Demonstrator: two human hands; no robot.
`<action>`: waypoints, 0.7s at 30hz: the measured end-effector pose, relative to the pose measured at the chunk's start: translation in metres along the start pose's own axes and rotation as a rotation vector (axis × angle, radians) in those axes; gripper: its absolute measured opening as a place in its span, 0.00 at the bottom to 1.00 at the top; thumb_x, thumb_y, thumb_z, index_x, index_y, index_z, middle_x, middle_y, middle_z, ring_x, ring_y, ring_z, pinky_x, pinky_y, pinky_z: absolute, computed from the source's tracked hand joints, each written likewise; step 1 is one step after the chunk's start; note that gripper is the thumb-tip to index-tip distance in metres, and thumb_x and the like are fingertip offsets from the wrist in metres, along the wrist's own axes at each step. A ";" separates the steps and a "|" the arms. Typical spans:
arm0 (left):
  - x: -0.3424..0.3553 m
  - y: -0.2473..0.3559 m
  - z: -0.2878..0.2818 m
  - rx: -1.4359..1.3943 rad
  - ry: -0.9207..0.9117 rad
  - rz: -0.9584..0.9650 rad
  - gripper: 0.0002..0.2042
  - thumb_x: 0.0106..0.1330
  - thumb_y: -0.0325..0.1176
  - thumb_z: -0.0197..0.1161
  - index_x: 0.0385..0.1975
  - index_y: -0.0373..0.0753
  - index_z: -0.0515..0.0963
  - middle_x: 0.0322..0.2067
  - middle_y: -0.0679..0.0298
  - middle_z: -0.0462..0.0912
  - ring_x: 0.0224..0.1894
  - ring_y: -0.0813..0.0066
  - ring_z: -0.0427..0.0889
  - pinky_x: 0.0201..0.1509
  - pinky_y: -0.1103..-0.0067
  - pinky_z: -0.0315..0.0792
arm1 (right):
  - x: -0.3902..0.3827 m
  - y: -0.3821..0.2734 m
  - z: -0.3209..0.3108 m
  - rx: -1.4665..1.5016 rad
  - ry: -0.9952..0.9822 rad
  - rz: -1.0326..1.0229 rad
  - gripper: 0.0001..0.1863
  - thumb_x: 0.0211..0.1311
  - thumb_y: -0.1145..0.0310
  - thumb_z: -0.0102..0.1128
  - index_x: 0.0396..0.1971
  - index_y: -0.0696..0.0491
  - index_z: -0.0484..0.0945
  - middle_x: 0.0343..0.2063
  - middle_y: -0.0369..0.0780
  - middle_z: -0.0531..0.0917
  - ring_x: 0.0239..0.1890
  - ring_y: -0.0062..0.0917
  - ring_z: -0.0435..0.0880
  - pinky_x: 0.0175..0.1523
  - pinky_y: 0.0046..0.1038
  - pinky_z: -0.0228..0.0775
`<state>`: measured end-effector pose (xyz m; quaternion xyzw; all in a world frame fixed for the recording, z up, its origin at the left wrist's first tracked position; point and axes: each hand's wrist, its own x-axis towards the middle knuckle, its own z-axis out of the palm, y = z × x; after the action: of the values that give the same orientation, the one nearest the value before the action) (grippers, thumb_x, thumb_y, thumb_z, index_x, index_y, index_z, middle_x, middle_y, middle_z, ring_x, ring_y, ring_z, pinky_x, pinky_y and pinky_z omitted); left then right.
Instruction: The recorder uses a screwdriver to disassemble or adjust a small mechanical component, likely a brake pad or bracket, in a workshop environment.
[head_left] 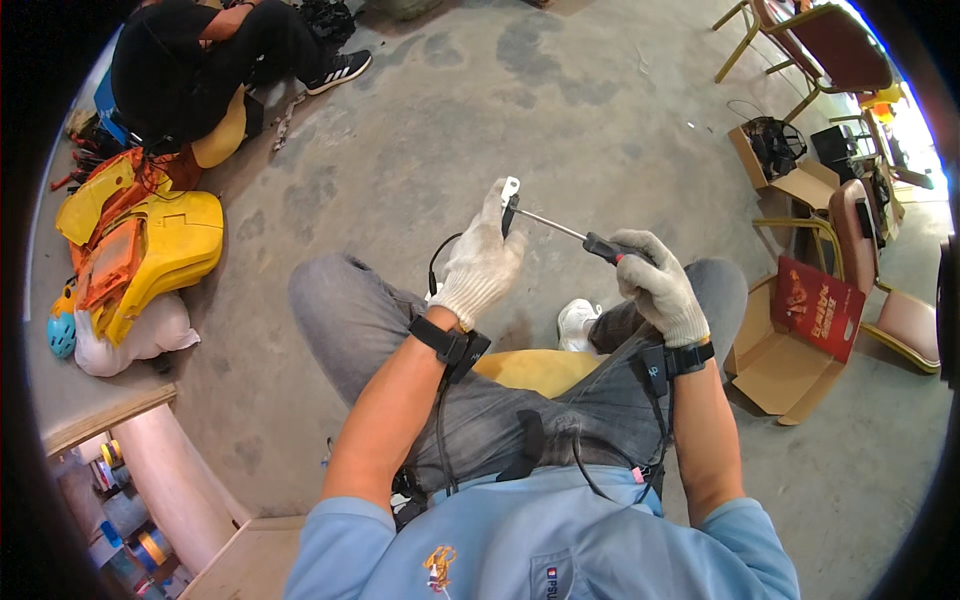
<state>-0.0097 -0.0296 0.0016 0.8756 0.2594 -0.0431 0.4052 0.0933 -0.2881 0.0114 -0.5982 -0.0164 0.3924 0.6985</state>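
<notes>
My left hand [482, 262], in a white knit glove, is closed around a small white-and-black part [511, 188] held up in front of me. A thin black cable [434, 262] loops out beside that hand. My gloved right hand [658, 287] grips a screwdriver [600, 247] by its black and red handle. The screwdriver's metal shaft points left, and its tip meets or nearly meets the black side of the part; contact is too small to tell. Both hands are above my knees.
Yellow and orange plastic shells [165, 240] are piled at the left, near a seated person in black [165, 75]. An open cardboard box [790, 365] with a red panel and several chairs [835, 45] stand at the right. A shelf opening [120, 430] shows lower left.
</notes>
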 end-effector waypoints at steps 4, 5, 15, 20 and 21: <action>0.000 0.001 0.001 -0.028 0.026 0.013 0.39 0.70 0.37 0.57 0.82 0.44 0.53 0.47 0.37 0.85 0.45 0.39 0.87 0.51 0.55 0.78 | 0.003 -0.001 0.001 0.173 0.116 0.003 0.21 0.79 0.61 0.58 0.60 0.62 0.79 0.38 0.41 0.84 0.30 0.18 0.77 0.36 0.20 0.71; 0.000 0.001 0.001 -0.028 0.048 0.032 0.39 0.70 0.37 0.57 0.82 0.44 0.53 0.47 0.37 0.85 0.45 0.39 0.87 0.51 0.55 0.78 | 0.003 -0.003 0.001 0.060 0.106 0.030 0.21 0.82 0.57 0.53 0.58 0.60 0.81 0.36 0.41 0.84 0.30 0.19 0.78 0.36 0.22 0.72; -0.002 0.003 0.001 0.000 -0.022 -0.031 0.39 0.73 0.38 0.58 0.83 0.46 0.51 0.46 0.38 0.85 0.45 0.41 0.87 0.51 0.55 0.78 | 0.001 -0.001 -0.002 0.118 0.088 -0.013 0.17 0.79 0.65 0.60 0.58 0.61 0.79 0.40 0.42 0.83 0.40 0.18 0.81 0.38 0.19 0.73; -0.002 0.004 0.001 -0.007 -0.031 -0.033 0.39 0.73 0.38 0.58 0.83 0.46 0.51 0.49 0.37 0.84 0.47 0.41 0.88 0.52 0.55 0.78 | 0.002 0.003 0.005 0.150 0.222 -0.086 0.21 0.81 0.60 0.57 0.61 0.60 0.76 0.41 0.42 0.83 0.40 0.19 0.81 0.39 0.19 0.75; -0.002 0.005 0.001 -0.005 -0.045 -0.059 0.39 0.73 0.38 0.58 0.83 0.46 0.51 0.50 0.37 0.84 0.47 0.41 0.87 0.52 0.56 0.78 | 0.001 0.000 0.005 0.130 0.247 -0.086 0.21 0.81 0.60 0.57 0.61 0.60 0.76 0.41 0.42 0.83 0.40 0.19 0.81 0.39 0.19 0.75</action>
<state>-0.0090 -0.0340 0.0044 0.8654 0.2760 -0.0739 0.4117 0.0916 -0.2834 0.0120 -0.5943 0.0694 0.2857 0.7485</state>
